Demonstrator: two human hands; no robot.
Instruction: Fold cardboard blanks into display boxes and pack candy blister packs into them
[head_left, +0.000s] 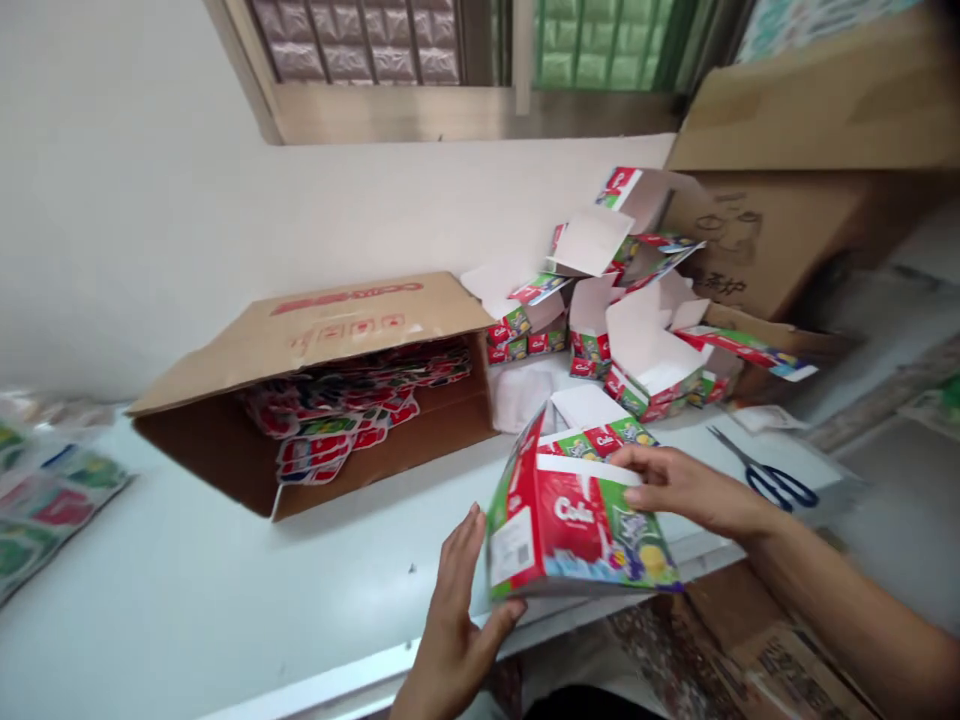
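My left hand (454, 610) cups the left side of a small red-and-green printed carton (570, 525), thumb under its lower left corner and fingers against its side. Over the carton's top edge lies my right hand (690, 490), its fingers pressing a white flap. The carton stands partly folded up at the near edge of the pale table (187, 590). Behind it rests a heap of folded open cartons (637, 330) with white insides.
A brown cardboard box (330, 400) lies on its side at the table's middle, full of flat printed blanks. Blue-handled scissors (772, 475) lie right of my hands. Larger cardboard boxes (787, 190) stand at the back right. More printed sheets (45, 500) lie at the left edge.
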